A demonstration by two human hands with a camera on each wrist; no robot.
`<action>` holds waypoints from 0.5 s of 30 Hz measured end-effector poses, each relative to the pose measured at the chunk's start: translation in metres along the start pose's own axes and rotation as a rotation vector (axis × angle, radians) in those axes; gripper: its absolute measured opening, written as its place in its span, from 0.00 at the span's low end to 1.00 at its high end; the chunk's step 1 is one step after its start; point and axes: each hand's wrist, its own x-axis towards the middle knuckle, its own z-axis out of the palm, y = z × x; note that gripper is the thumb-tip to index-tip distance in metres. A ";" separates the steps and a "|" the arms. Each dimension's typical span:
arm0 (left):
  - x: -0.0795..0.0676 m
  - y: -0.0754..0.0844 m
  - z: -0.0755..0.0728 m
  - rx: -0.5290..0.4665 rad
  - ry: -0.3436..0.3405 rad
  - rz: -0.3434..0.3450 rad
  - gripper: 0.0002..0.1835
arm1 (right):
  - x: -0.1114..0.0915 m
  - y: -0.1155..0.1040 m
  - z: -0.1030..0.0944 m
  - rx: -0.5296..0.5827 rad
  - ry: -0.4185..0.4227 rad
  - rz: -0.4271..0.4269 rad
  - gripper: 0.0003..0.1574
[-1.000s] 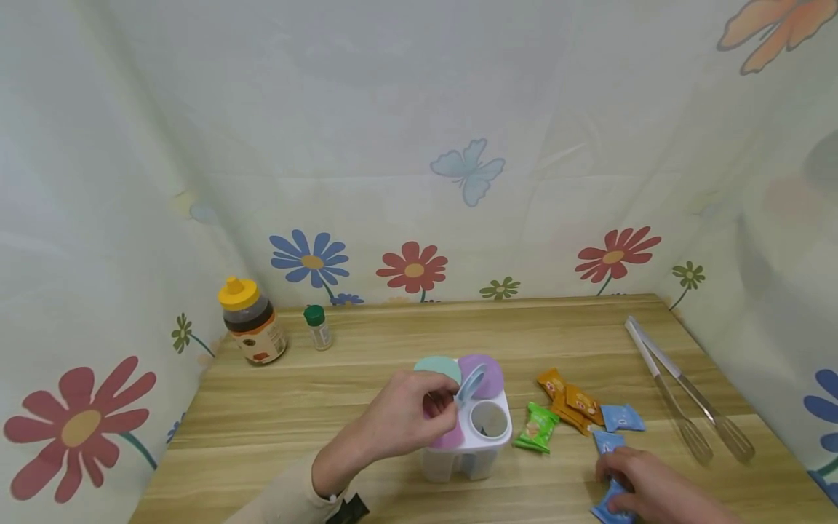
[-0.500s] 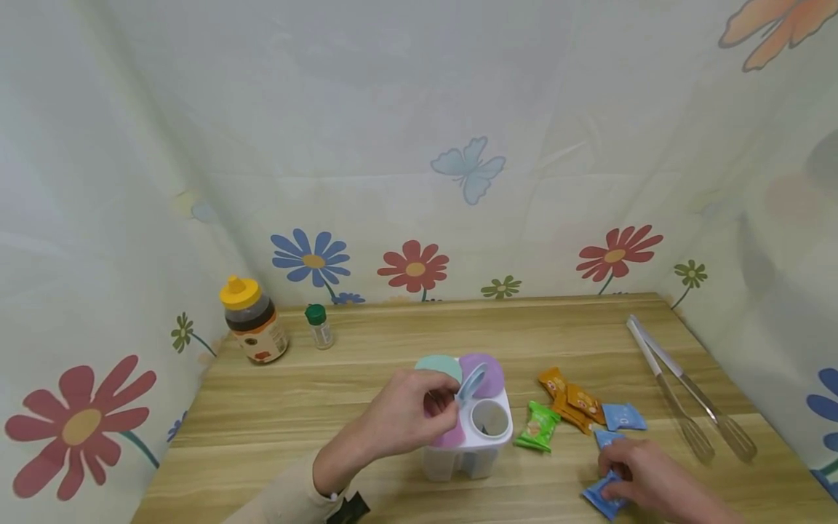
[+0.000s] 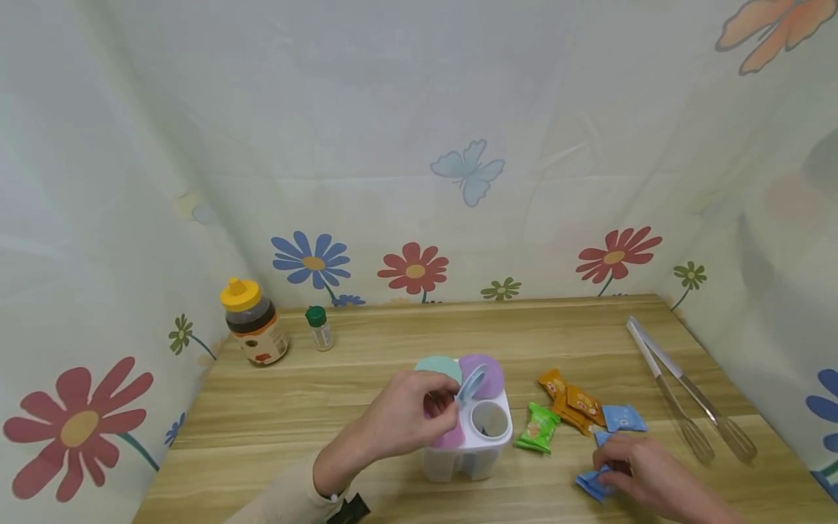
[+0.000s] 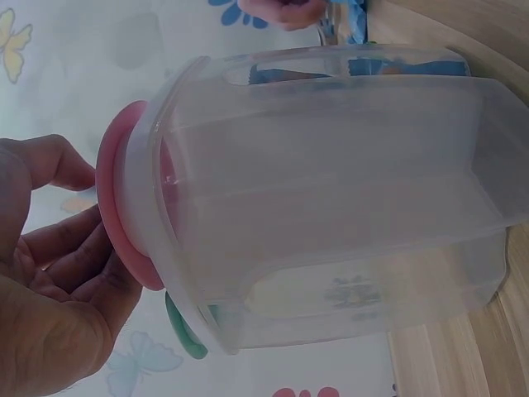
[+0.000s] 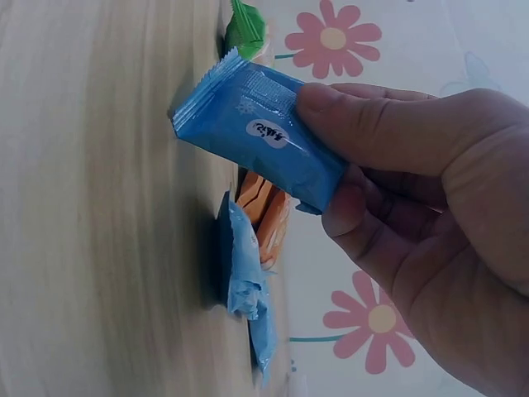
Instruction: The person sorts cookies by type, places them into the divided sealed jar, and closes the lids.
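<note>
My left hand (image 3: 409, 411) pinches a light blue lid (image 3: 473, 382) above a white box of round compartments (image 3: 500, 441). Teal (image 3: 437, 366), purple (image 3: 492, 377) and pink (image 3: 450, 438) lids cover the other compartments; the front right one is uncovered. Through the box's translucent wall, blue wrappers (image 4: 409, 67) show in the left wrist view. To the right of the box, my right hand (image 3: 644, 469) holds a blue candy packet (image 5: 258, 124) between thumb and fingers, lifted off the table in the right wrist view. Other blue packets (image 3: 623, 418) lie just behind that hand.
Several orange packets (image 3: 576, 402) and a green packet (image 3: 538, 428) lie right of the box. Metal tongs (image 3: 681, 393) rest at the far right. A yellow-capped squeeze bottle (image 3: 258, 324) and a green-capped shaker (image 3: 319, 329) stand at the back left, near the printed curtain.
My right hand has gripped one blue packet and drawn it left, towards the box. My left hand and the light blue lid have stayed in place.
</note>
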 end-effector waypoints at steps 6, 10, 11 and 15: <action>0.000 0.001 0.000 0.000 -0.006 -0.015 0.06 | 0.003 -0.001 -0.003 0.042 0.007 0.005 0.15; 0.000 0.002 0.000 -0.002 -0.003 -0.014 0.06 | 0.005 -0.002 -0.004 0.031 0.041 -0.023 0.16; 0.000 0.002 0.000 -0.002 -0.002 -0.012 0.06 | 0.006 -0.002 -0.004 0.024 0.054 -0.041 0.17; 0.000 0.002 -0.001 -0.002 -0.002 -0.010 0.06 | 0.009 -0.004 -0.004 -0.005 0.097 -0.101 0.19</action>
